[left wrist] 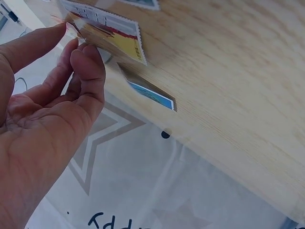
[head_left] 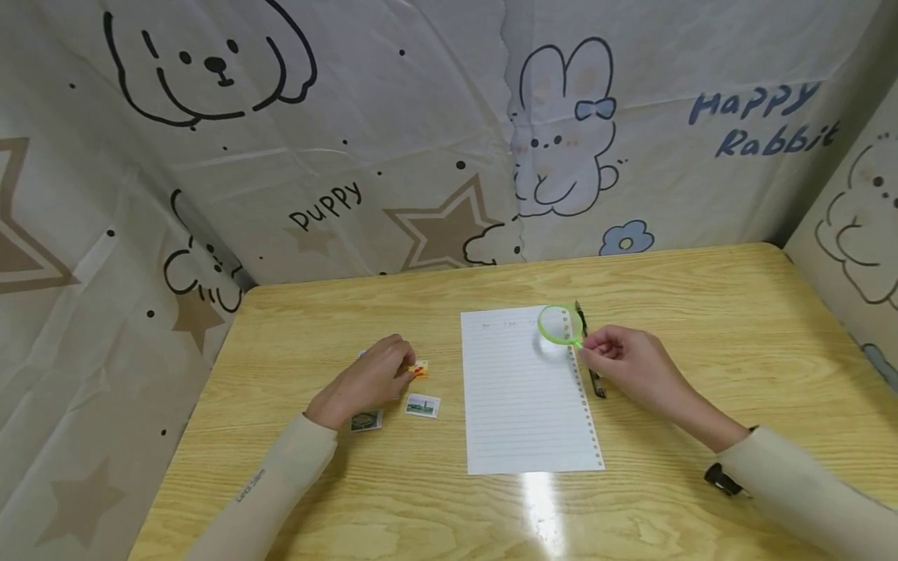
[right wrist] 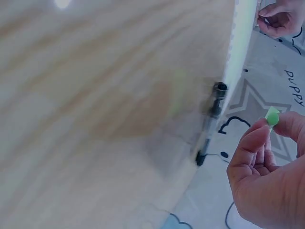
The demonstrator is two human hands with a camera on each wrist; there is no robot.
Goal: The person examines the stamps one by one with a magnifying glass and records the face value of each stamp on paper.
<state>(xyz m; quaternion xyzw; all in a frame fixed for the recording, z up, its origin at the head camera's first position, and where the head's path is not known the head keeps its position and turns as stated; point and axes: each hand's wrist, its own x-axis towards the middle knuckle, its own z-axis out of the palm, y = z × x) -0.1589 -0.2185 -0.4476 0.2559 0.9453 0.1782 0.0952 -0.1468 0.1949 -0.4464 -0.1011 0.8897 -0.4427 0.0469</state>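
In the head view my left hand (head_left: 372, 379) is at the left among several small stamps, thumb and fingers curled at the edge of a red-and-yellow stamp (head_left: 420, 369). The left wrist view shows this stamp (left wrist: 125, 39) tilted at the fingertips, with a blue stamp (left wrist: 151, 95) beyond them. A green landscape stamp (head_left: 423, 405) and a dark stamp (head_left: 366, 421) lie nearer the front. My right hand (head_left: 634, 360) pinches the short handle of a green-rimmed magnifying glass (head_left: 559, 341), its lens above the paper's upper right. In the right wrist view only the green handle (right wrist: 272, 117) shows clearly.
A lined sheet of paper (head_left: 526, 421) with punched holes lies mid-table, faint writing near its top. Along its right edge is a black pen (head_left: 596, 382). Cloth walls (head_left: 435, 140) with cartoon drawings enclose the wooden table (head_left: 673, 296) at the back and sides.
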